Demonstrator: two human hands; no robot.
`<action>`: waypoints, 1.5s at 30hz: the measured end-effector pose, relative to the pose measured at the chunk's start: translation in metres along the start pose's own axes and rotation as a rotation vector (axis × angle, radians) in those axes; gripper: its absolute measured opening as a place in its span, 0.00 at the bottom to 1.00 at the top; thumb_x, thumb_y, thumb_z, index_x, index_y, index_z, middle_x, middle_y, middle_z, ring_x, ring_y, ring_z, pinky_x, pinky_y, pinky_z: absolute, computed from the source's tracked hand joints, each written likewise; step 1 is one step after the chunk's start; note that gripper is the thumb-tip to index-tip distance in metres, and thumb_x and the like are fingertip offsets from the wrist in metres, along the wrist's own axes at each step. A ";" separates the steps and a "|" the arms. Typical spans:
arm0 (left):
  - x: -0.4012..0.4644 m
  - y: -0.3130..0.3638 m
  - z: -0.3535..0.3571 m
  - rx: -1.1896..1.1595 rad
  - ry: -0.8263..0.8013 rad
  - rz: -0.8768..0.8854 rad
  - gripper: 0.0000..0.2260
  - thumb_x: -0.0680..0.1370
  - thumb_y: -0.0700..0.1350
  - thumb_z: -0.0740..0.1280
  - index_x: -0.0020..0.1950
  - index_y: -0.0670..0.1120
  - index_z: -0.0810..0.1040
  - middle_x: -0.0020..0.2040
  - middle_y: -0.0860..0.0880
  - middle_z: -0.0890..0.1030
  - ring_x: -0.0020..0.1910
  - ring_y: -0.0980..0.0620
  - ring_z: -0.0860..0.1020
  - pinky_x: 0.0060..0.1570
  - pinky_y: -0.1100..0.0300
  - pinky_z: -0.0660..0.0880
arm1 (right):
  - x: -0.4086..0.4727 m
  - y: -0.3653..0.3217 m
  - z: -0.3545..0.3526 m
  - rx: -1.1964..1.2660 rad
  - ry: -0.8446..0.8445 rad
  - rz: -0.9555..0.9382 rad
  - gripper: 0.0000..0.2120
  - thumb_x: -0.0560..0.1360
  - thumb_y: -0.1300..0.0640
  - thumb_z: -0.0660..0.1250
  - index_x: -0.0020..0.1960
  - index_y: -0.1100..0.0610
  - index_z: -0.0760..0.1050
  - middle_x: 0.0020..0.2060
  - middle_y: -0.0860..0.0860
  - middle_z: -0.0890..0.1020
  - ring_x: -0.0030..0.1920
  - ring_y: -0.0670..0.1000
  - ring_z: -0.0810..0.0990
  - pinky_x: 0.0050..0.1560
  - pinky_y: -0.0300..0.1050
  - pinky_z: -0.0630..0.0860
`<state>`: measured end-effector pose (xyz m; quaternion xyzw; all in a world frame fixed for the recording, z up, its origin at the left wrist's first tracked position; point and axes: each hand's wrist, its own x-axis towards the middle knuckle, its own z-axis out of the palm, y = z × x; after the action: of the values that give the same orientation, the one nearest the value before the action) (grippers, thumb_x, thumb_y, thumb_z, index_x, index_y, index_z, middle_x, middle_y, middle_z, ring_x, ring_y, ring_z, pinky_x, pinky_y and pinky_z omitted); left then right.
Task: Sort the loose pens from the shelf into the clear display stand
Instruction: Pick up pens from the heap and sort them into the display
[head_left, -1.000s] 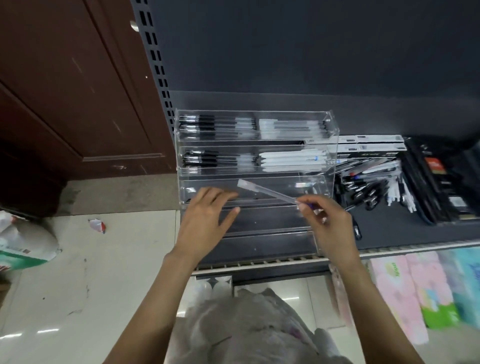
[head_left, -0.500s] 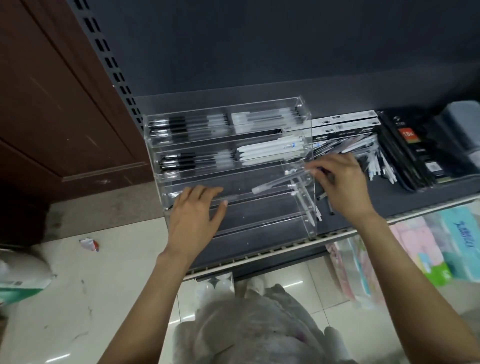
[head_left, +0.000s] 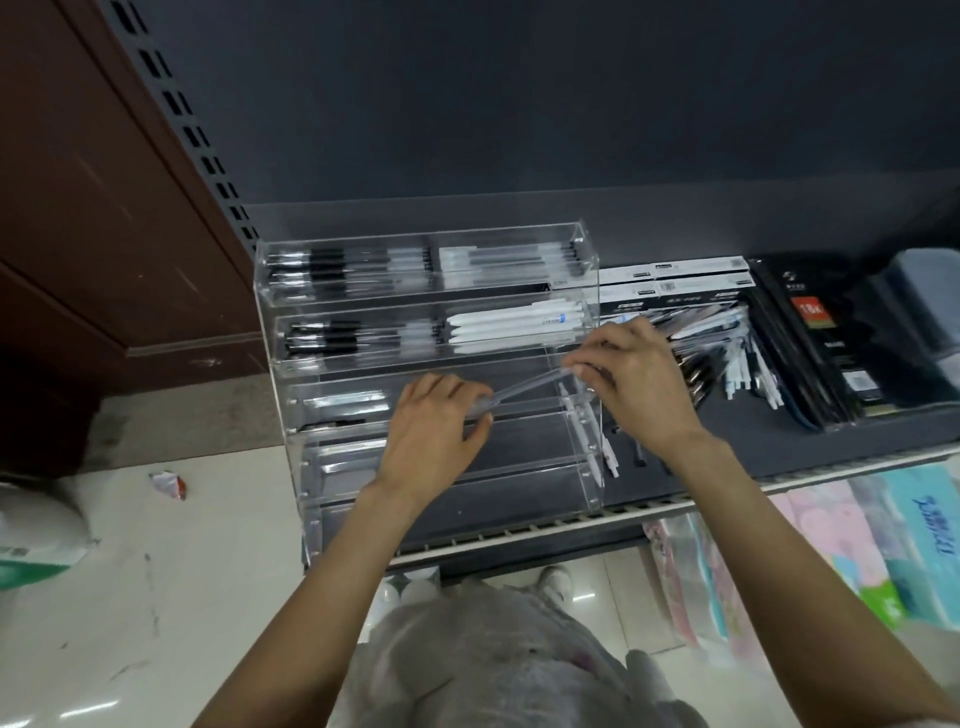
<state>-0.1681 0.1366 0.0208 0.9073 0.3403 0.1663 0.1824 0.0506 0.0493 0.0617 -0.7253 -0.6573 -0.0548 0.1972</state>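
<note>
At centre frame, a person holds a clear pen (head_left: 524, 388) by both ends above the third tier of the clear display stand (head_left: 589, 291). The pen's long axis runs diagonally, lower left to upper right. The left hand (head_left: 434, 439) pinches its lower-left end between curled fingers and thumb; the right hand (head_left: 636, 379) pinches the upper-right end with its fingertips. The two upper tiers hold black and white pens (head_left: 511, 330) lying left to right. Loose pens (head_left: 727, 353) lie heaped on the dark shelf (head_left: 727, 441) at right.
</note>
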 end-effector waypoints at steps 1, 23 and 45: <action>0.000 0.001 0.001 0.001 0.015 -0.012 0.10 0.74 0.45 0.71 0.54 0.48 0.81 0.47 0.50 0.82 0.48 0.46 0.78 0.53 0.53 0.72 | 0.001 0.001 0.000 -0.008 -0.008 -0.025 0.04 0.72 0.58 0.71 0.46 0.54 0.83 0.42 0.49 0.82 0.42 0.55 0.73 0.46 0.46 0.71; 0.105 0.001 -0.061 0.078 0.359 0.004 0.08 0.76 0.39 0.66 0.52 0.46 0.82 0.47 0.47 0.82 0.42 0.45 0.80 0.54 0.50 0.74 | 0.092 0.018 -0.007 0.140 0.224 0.147 0.07 0.76 0.57 0.66 0.51 0.53 0.81 0.45 0.51 0.81 0.49 0.57 0.73 0.52 0.45 0.68; 0.071 0.134 -0.003 -0.195 0.556 0.365 0.08 0.77 0.41 0.62 0.46 0.42 0.80 0.35 0.48 0.78 0.35 0.52 0.73 0.38 0.61 0.68 | -0.070 0.089 -0.032 0.382 0.223 0.414 0.15 0.76 0.65 0.62 0.60 0.56 0.77 0.52 0.52 0.80 0.53 0.53 0.75 0.55 0.44 0.71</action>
<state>-0.0438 0.0909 0.0955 0.8515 0.1918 0.4688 0.1356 0.1343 -0.0321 0.0479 -0.7833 -0.4679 0.0318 0.4081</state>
